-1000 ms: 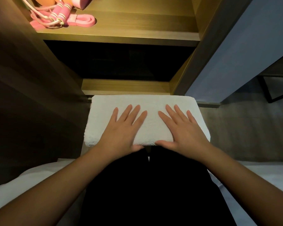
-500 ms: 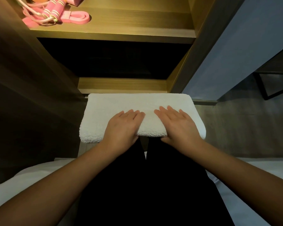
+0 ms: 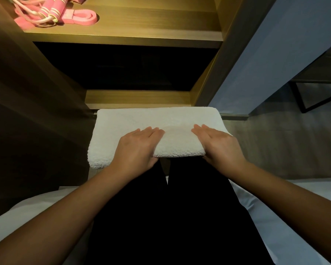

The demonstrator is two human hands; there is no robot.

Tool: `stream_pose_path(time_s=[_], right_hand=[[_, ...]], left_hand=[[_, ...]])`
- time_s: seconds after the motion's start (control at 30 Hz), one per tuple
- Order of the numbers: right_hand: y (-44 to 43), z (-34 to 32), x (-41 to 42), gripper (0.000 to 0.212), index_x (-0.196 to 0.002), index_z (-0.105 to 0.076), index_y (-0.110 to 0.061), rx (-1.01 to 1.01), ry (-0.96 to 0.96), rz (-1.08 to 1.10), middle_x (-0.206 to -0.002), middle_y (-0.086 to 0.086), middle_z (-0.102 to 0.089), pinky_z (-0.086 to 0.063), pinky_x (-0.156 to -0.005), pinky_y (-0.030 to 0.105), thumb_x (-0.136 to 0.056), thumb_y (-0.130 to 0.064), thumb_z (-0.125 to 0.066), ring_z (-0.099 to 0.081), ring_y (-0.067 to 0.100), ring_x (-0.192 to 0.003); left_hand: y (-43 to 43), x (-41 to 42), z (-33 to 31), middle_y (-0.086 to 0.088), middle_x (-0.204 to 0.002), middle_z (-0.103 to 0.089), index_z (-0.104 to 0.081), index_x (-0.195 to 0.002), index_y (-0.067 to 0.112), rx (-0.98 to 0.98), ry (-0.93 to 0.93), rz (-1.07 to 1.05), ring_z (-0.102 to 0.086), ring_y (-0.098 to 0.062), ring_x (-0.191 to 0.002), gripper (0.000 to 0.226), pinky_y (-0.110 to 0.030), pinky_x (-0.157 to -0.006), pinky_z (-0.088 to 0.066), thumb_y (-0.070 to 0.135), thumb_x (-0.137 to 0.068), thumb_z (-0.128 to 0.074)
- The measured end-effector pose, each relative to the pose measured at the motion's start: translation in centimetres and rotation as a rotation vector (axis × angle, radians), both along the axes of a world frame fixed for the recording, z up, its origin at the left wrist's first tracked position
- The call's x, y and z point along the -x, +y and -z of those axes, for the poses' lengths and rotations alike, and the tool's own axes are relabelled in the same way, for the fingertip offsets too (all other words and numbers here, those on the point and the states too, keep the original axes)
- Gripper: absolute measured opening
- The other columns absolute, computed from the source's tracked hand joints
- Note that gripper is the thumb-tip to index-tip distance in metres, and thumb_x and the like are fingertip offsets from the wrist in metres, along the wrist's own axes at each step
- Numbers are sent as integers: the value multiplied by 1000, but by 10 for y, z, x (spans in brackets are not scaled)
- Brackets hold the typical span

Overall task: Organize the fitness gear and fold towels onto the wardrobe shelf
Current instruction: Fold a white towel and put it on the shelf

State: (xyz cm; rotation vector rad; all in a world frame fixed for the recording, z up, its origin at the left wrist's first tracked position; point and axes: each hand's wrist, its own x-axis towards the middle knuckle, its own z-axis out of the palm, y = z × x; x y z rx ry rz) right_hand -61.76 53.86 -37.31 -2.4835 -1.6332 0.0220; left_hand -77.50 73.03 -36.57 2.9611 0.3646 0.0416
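A folded white towel (image 3: 153, 121) lies across my knees in front of the open wardrobe. My left hand (image 3: 137, 148) grips the towel's near edge left of the middle, fingers on top and thumb tucked under. A little to the right, my right hand (image 3: 221, 146) holds the same edge in the same way. A pink jump rope (image 3: 52, 10) and a pink resistance band (image 3: 82, 17) lie at the left of the lit wooden shelf (image 3: 141, 38) above.
Below the lit shelf is a dark compartment, then a lower wooden ledge (image 3: 138, 98) right behind the towel. A wardrobe side panel (image 3: 216, 73) rises at right, next to a grey-blue wall (image 3: 275, 44). White bedding (image 3: 17, 222) lies under my legs.
Both hands slid back from flat on the towel's top to its near edge, then moved apart, and the thumbs went underneath. The towel stays folded on my knees.
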Motion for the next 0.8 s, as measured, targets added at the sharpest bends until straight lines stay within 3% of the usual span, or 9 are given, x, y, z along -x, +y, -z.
stream_pose_path(time_s=[0.1,0.23,0.37,0.47,0.57,0.63,0.67,0.73,0.8], right_hand=[[-11,4,-6,69,-131,-56,-7,4,16,5,-134,15,-59,-49,-93,49,-71,-25,-84,-60,34,-119],[-19,3,-14,67,-127,-57,-3,-8,44,30,-124,19,-64,-57,-70,53,-70,-21,-86,-68,38,-101],[-28,6,-15,68,-136,-51,-5,-28,68,3,-137,17,-55,-52,-87,52,-78,-28,-80,-58,36,-121],[-36,10,-20,68,-133,-53,-1,-54,100,34,-132,22,-57,-53,-82,59,-75,-18,-83,-60,41,-116],[-34,11,-21,68,-125,-58,3,-57,57,23,-123,24,-63,-54,-77,57,-67,-13,-88,-65,42,-107],[-32,10,-20,68,-123,-60,2,-58,25,20,-120,23,-65,-57,-73,52,-64,-14,-89,-67,40,-104],[-31,9,-20,68,-122,-61,1,-48,1,22,-118,21,-67,-58,-71,49,-62,-15,-90,-68,38,-102],[-29,8,-21,69,-119,-64,-2,-30,-37,17,-114,18,-70,-59,-68,42,-58,-16,-92,-70,33,-99],[-29,7,-23,68,-117,-65,-3,-36,-36,4,-111,16,-71,-59,-68,40,-56,-17,-93,-71,31,-95]], left_hand=[[1,-1,0,0,-89,-67,-64,-109,17,-2,21,3,-62,-26,-67,67,-29,-53,-48,29,-48,-88],[3,0,1,2,-88,-67,-65,-110,17,-28,-18,12,-62,-25,-66,68,-27,-52,-45,29,-47,-89],[2,-3,-2,2,-85,-66,-66,-108,16,-21,-14,37,-60,-24,-62,67,-26,-50,-43,27,-45,-89],[2,-1,-4,2,-85,-66,-66,-106,16,-27,34,26,-61,-22,-64,70,-25,-52,-44,29,-42,-91],[-4,-6,-15,-5,-116,-64,-55,-125,14,-61,83,63,-63,-24,-99,84,-35,-83,-52,38,-53,-90],[-24,-20,-22,-11,-155,-29,-24,-149,17,5,190,104,-32,-27,-141,96,-44,-114,-28,45,-74,-76],[-38,-31,-21,-12,-161,-13,-11,-153,18,14,263,124,-16,-28,-148,100,-46,-119,-18,46,-79,-72],[-66,-51,-10,-19,-157,-21,-17,-152,12,-36,253,162,-23,-33,-144,96,-49,-116,-24,39,-79,-74],[-77,-65,2,-17,-111,-62,-58,-120,6,-105,73,199,-61,-30,-100,59,-37,-81,-49,17,-66,-79]])
